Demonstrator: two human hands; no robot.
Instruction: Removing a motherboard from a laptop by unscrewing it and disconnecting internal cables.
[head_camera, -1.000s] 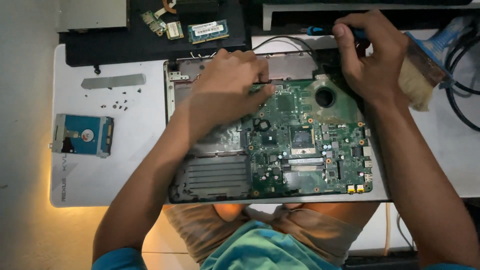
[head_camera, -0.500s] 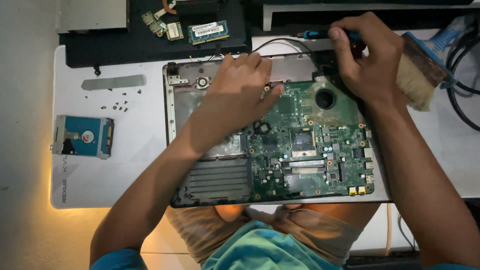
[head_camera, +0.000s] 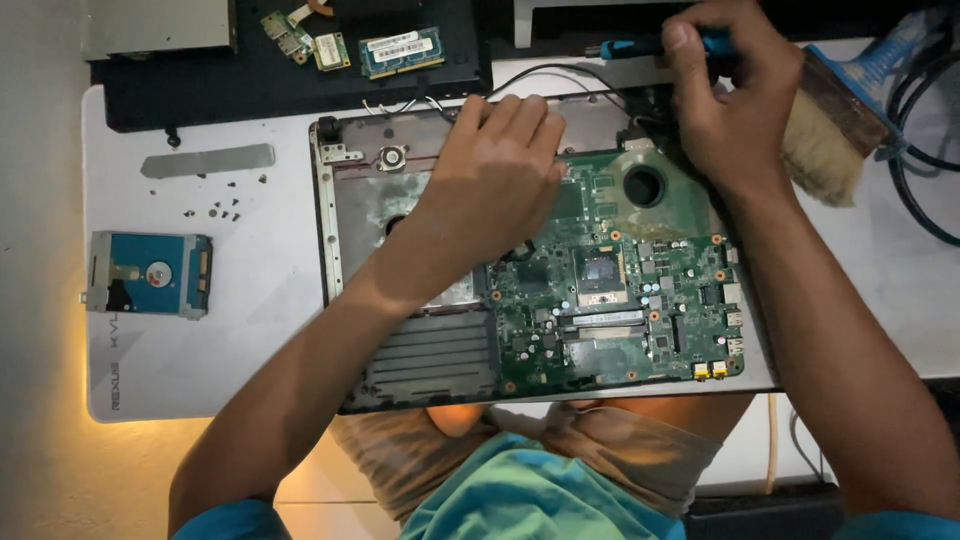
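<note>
While pressed flat on the green circuit board (head_camera: 620, 290) inside the open laptop shell (head_camera: 350, 220) on the bench (head_camera: 250, 330): left hand (head_camera: 495, 170), fingers spread, holding nothing. Right hand (head_camera: 730, 100): fingers closed around a blue-handled screwdriver (head_camera: 630, 46) at the board's far edge.

Green motherboard (head_camera: 620, 280), blue-handled screwdriver (head_camera: 640, 46) (hard drive (head_camera: 148, 273) blue too)

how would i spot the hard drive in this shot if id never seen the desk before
Start at the opened laptop base with its green circuit board in the middle of the white mat. Look left across the mat, past the scattered small screws, to its left edge. The hard drive lies there alone: a flat blue-topped rectangle in a metal bracket with a round silver hub.
</note>
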